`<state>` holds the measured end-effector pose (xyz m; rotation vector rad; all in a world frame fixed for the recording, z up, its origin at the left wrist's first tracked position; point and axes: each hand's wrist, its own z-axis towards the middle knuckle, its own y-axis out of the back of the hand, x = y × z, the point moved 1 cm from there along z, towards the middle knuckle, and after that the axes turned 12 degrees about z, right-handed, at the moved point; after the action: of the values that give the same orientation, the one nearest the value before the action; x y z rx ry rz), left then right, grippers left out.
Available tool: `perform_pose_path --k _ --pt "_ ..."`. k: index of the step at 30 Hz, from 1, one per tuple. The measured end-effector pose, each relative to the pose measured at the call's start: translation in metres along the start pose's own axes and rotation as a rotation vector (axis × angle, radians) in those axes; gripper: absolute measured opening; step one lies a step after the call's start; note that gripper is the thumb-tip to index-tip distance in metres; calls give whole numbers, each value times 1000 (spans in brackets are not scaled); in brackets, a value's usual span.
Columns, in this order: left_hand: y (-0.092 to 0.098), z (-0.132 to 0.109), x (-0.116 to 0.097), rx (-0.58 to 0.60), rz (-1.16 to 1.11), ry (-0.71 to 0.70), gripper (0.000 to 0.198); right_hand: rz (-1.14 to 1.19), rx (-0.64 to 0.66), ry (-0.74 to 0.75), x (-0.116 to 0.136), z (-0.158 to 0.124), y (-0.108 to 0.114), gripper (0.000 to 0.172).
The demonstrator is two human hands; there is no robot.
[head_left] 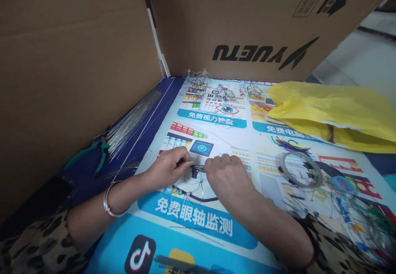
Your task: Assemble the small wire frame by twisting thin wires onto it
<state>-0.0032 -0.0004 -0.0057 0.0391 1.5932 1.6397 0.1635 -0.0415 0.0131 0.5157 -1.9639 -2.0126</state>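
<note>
My left hand (170, 165) and my right hand (227, 173) meet over a printed poster (198, 220) on the table. Both are closed in a pinch. Between them sits a small dark tool (198, 169), which looks like pliers, gripped by the right hand. The left fingers pinch a thin wire (193, 183) that loops down below the hands, with small beads on it. A silver bangle (109, 200) circles my left wrist.
Teal-handled pliers (95, 152) and a bundle of straight wires (133, 119) lie at the left. A wire coil (300, 169), a tape roll (343, 183) and tangled coloured wire pieces (368, 216) lie right. A yellow bag (334, 113) sits behind. Cardboard walls (247, 26) enclose the back and left.
</note>
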Motion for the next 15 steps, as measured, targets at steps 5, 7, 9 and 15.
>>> perform_pose_path --k 5,7,9,15 --pt "1 0 1 23 -6 -50 16 1 7 -9 -2 0 1 17" --pt "1 -1 2 38 -2 -76 15 7 17 -12 -3 0 2 18" --pt "0 -1 3 44 0 -106 14 11 31 -13 -3 1 2 18" --pt "-1 -2 5 44 30 -174 14 9 80 -15 -3 2 4 19"
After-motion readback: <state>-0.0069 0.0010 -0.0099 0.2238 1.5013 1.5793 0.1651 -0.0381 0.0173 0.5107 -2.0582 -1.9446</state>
